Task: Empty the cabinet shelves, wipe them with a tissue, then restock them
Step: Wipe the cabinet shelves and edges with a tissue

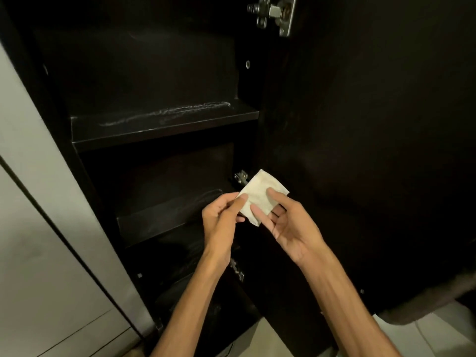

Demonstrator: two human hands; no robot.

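Both hands pinch folded tissue [260, 195] in front of open cabinet, level with lower shelf [164, 215]: left hand [222, 219] at its left edge, right hand [286, 222] fingers over face, likely refolding for clean side. Upper shelf [164, 124] bare, streaked, so wiping seems underway.

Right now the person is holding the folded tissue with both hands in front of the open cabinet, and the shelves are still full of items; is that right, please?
Not quite. The head view shows both the left hand and the right hand holding the folded tissue in front of the open cabinet, but the upper shelf and the lower shelf hold no items; only pale streaks show on them.
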